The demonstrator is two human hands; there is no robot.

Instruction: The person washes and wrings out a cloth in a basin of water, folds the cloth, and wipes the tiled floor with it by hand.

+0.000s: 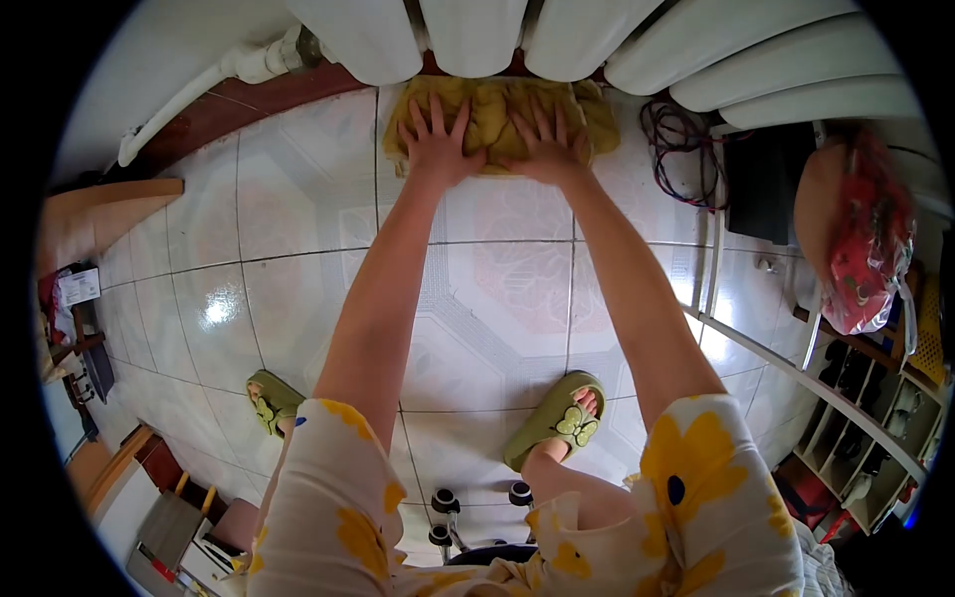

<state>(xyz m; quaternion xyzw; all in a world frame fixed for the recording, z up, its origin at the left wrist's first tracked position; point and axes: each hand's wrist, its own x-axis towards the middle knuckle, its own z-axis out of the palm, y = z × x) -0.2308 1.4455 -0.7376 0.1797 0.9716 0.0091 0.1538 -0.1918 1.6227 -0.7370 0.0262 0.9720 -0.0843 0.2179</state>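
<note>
The left hand [438, 151] and right hand [550, 151] lay open, fingers spread, on the yellow cloth [487, 111] at the floor's [497, 289] far side, by the radiator [474, 40]. Its folds, seemingly loose, could have bunched or slid under uneven pressure

Mustard-yellow cloth [485, 109], green slippers [555, 420]
</note>
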